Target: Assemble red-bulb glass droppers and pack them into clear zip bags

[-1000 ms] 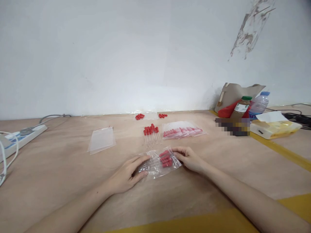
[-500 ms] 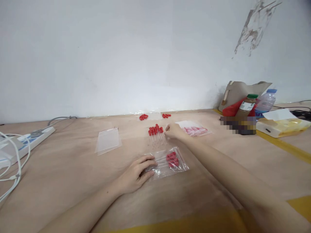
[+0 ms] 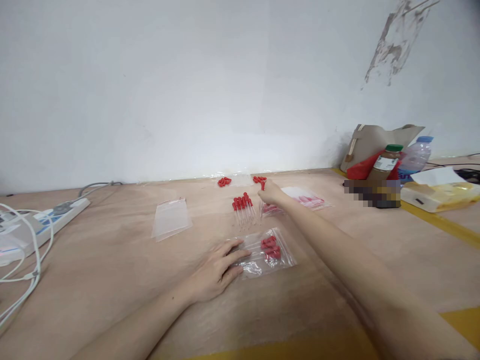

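A clear zip bag lies flat in front of me, with several red-bulbed droppers inside. My left hand rests on the bag's left end, fingers stretched out and spread. Farther forward, my right hand pinches a dropper by its red bulb; the thin clear stem seems to point down and is hard to make out. Just left of that hand, a row of loose droppers lies on the table, red bulbs pointing away from me.
Flat clear bags lie to the left, and bags with red markings to the right. Small red bulbs sit by the wall. A power strip with cables is far left; bottles and a tissue pack stand right.
My right hand has lifted slightly away from the dropper row, and a red bulb now shows at its fingertips. My left hand stays on the bag. The view has shifted a little.
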Demonstrator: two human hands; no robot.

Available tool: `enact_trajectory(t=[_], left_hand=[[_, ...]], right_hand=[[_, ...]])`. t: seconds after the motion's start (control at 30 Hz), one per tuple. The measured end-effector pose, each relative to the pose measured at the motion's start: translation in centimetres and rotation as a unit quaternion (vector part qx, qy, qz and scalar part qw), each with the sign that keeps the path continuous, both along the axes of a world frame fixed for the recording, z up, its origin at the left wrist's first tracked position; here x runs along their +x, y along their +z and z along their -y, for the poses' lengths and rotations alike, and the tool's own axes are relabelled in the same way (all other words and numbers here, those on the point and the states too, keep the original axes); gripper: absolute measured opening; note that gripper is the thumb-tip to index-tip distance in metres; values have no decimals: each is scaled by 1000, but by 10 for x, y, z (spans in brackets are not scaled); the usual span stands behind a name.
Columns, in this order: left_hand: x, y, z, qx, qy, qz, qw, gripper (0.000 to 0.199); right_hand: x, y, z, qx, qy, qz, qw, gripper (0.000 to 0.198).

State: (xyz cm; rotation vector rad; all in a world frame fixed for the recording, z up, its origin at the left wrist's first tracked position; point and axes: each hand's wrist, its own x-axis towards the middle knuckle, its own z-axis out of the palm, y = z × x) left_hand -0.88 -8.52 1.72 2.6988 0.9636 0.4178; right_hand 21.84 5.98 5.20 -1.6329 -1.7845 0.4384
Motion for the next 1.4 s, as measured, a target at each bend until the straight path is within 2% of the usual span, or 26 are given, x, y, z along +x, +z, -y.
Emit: enact_trajectory(t=[0.07, 0.17, 0.27, 0.33, 0.47, 0.77, 0.97, 1.1, 1.23, 1.4], left_hand=[[0, 1, 1, 0, 1, -2, 1000, 34], [1, 3, 1, 1, -3, 0, 1000, 34], [2, 6, 1, 6, -11, -1, 1000, 34], [2, 6, 1, 9, -16, -4, 1000, 35], [2, 5, 0, 11, -14, -14, 1000, 36], [2, 5, 0, 10, -17, -6, 1000, 36], [2, 5, -1, 4, -8, -14, 1000, 36], [2, 5, 0, 1, -8, -9, 1000, 35], [2, 5, 0, -2, -9, -12, 1000, 36], [2, 4, -1, -2, -11, -7, 1000, 36]], right_hand=[[23, 0, 26, 15, -13, -55, 998, 35], [58, -12, 70, 87, -31, -290, 953, 45], [77, -28, 103, 80, -65, -408, 907, 51], [80, -36, 114, 67, -78, -446, 889, 49], [69, -46, 117, 56, -56, -472, 878, 48], [51, -53, 124, 21, -7, -482, 876, 52], [51, -51, 131, -8, 18, -460, 888, 53], [52, -50, 134, 10, 10, -481, 877, 52], [48, -53, 135, -33, 12, -497, 867, 49], [42, -55, 135, -32, -4, -530, 847, 47]])
